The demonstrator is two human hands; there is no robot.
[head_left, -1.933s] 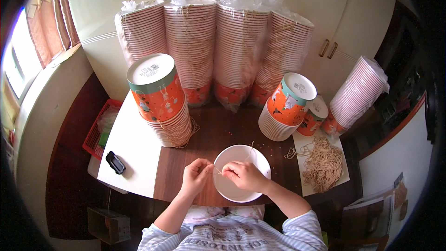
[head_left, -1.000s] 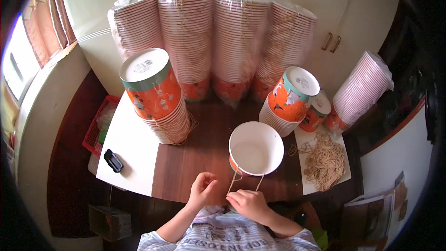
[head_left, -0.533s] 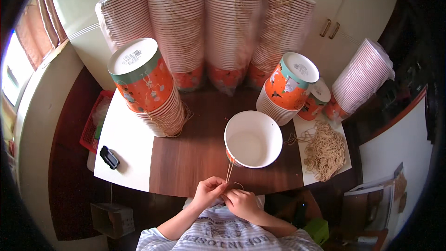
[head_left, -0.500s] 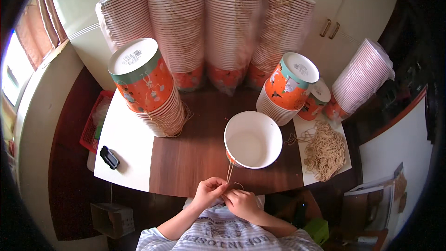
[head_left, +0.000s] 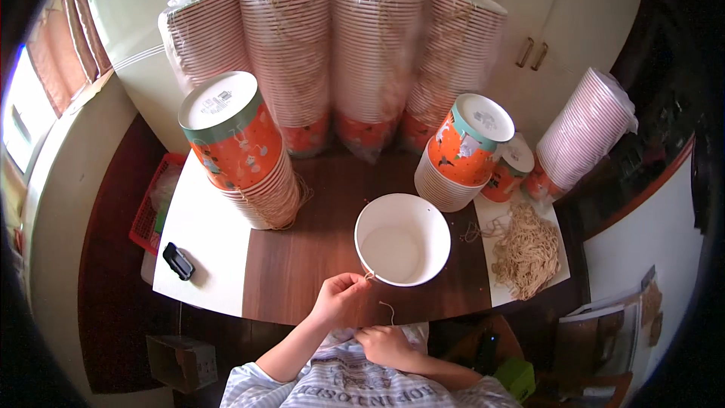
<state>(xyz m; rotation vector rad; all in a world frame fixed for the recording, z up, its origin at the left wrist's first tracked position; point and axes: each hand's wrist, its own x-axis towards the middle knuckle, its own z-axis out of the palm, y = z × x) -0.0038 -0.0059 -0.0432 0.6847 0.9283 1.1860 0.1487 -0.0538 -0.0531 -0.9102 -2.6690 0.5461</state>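
An open paper bucket [head_left: 402,244], white inside, stands near the table's front edge. At its near-left rim my left hand [head_left: 340,301] pinches a thin beige cord [head_left: 369,275], thumb and finger together close against the bucket's side. Lower down, by my lap, my right hand [head_left: 385,346] is closed with its fingers curled under. A loose cord end [head_left: 391,310] curves up from it over the table edge. How the cord runs between the two hands is hard to make out.
Upside-down orange bucket stacks stand at left [head_left: 238,147] and right [head_left: 462,149]. Tall bagged stacks [head_left: 377,53] line the back, with another bagged stack [head_left: 585,128] at far right. A tangled cord pile [head_left: 526,253] lies right; a black case [head_left: 178,261] lies left.
My left hand has moved up to the bucket's rim, away from my right hand. My right hand has dropped toward my lap. The cord stretched from the bucket now shows only near the rim.
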